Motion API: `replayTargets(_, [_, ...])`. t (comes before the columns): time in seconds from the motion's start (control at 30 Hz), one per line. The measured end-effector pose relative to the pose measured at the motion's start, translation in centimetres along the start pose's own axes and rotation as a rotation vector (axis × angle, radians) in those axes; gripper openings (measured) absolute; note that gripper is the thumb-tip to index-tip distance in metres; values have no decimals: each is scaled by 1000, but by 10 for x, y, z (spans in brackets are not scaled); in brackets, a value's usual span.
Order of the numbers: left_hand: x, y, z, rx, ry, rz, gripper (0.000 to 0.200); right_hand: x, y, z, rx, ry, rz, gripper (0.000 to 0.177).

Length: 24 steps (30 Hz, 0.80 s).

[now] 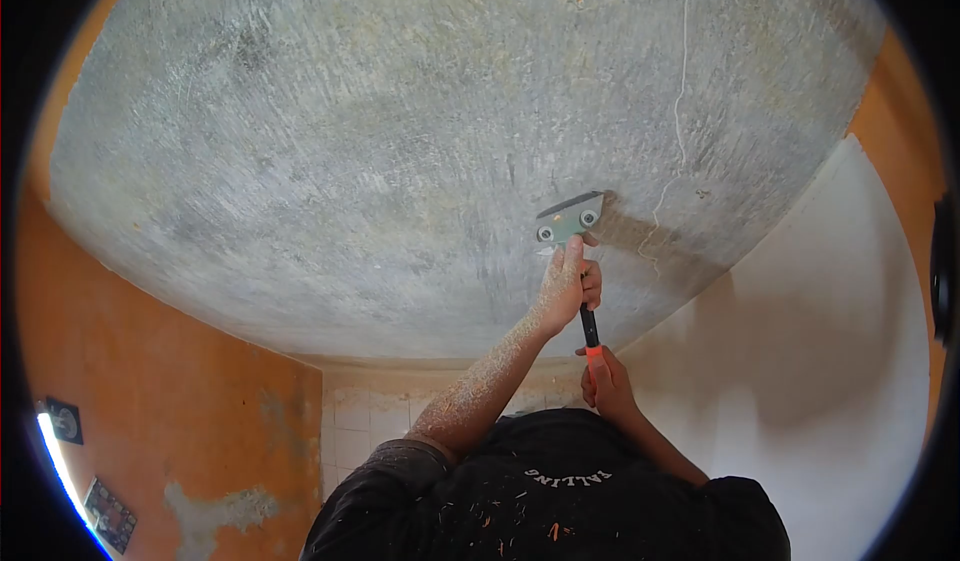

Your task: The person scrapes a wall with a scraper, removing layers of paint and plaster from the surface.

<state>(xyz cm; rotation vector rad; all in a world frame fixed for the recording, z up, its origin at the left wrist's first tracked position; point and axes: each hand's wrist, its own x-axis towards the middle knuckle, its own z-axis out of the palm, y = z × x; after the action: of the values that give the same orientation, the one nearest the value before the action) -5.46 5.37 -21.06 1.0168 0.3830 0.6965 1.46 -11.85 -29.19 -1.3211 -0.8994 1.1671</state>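
A long-handled scraper (566, 224) has a greenish metal head with two round bolts, a wide dark blade, a black shaft and an orange grip. Its blade lies against, or very close to, a large rough grey surface (380, 151). My left hand (570, 276) is closed around the shaft just below the head, with fingers reaching up to the metal. Pale flakes and dust coat the left forearm. Lower down, my right hand (607, 381) wraps the orange grip (597, 361).
A thin pale crack or line (682, 111) runs down the grey surface. An orange wall (170, 331) with peeled patches stands at left, a white panel (850, 291) at right. White tiles (370, 411) show behind my left arm. Flecks dot my black shirt (540, 506).
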Motion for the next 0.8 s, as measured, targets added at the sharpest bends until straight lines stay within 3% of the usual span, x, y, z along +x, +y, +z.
replayTargets(0.2, [18, 6, 24, -38, -38, 18, 49, -8, -29, -21, -29, 119, -27, 41])
replayTargets(0.33, [21, 57, 56, 49, -85, 127, 47, -6, -82, -15, -15, 105, -122, 41])
replayTargets(0.4, [20, 76, 67, -61, -101, 159, 46, -10, -96, -13, -29, 107, -129, 40])
replayTargets(0.57, [21, 45, 64, -37, -84, 141, 45, -12, -70, -20, 18, 100, -87, 39])
replayTargets(0.63, [20, 41, 69, -32, -17, 45, 46, -12, -65, -25, -4, 104, -79, 38])
replayTargets(0.8, [24, 75, 88, -12, -12, 161, 46, -2, -85, -18, -44, 98, -160, 39])
